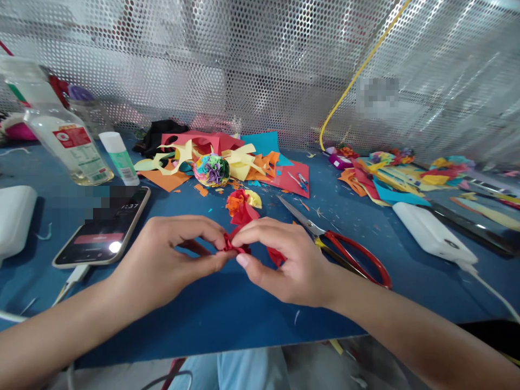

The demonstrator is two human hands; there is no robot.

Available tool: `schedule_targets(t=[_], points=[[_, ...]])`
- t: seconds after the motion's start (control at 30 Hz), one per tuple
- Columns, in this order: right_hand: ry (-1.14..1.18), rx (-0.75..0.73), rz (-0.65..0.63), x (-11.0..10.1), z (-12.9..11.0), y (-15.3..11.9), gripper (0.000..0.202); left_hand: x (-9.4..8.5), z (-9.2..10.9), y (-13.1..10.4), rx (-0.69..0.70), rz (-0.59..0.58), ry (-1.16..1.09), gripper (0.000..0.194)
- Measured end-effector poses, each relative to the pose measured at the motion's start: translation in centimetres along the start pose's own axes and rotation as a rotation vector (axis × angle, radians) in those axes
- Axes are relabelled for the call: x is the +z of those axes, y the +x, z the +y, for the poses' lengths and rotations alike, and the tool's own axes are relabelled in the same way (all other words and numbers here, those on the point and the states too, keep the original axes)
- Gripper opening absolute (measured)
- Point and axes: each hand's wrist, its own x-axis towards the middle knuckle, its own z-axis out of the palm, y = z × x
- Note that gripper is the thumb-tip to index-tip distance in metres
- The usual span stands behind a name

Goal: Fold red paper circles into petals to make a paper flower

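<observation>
Between both sets of fingertips is a small crumpled piece of red paper [232, 245], folded or scrunched. My left hand [168, 257] pinches its left side with thumb and fingers. From the right, my right hand [284, 257] pinches the same piece. Just beyond the fingers lie crumpled paper pieces in orange, red and yellow [242, 206]. More red paper [276, 255] shows partly behind my right hand. Red-handled scissors [357, 257] rest on the table right beside that hand, blades pointing away to the left. Farther back sits a multicoloured ruffled paper ball [212, 170].
Coloured paper sheets and offcuts [219, 145] lie along the back of the blue table [195, 325]. At left are a clear bottle [67, 130], a glue stick [119, 158] and a plugged-in phone [103, 230]. A white power bank [434, 233] with a cable lies right, near more paper scraps [382, 176].
</observation>
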Motion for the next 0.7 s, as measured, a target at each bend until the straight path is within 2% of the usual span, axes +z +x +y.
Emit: schedule_targets(t=[0.1, 0.23, 0.33, 0.7], points=[[0.016, 0.051, -0.001, -0.05, 0.04, -0.11, 0.012, 0.16, -0.33, -0.15, -0.029, 0.031, -0.093, 0.008], [0.001, 0.114, 0.045, -0.05, 0.17, -0.02, 0.01, 0.35, -0.55, -0.24, -0.014, 0.114, -0.162, 0.019], [-0.016, 0.138, 0.054, -0.03, 0.27, 0.09, 0.015, 0.44, -0.55, -0.31, -0.005, 0.098, -0.148, 0.015], [0.069, 0.279, 0.008, -0.35, 0.15, 0.23, 0.008, 0.41, -0.49, -0.29, 0.055, 0.043, -0.141, 0.013]])
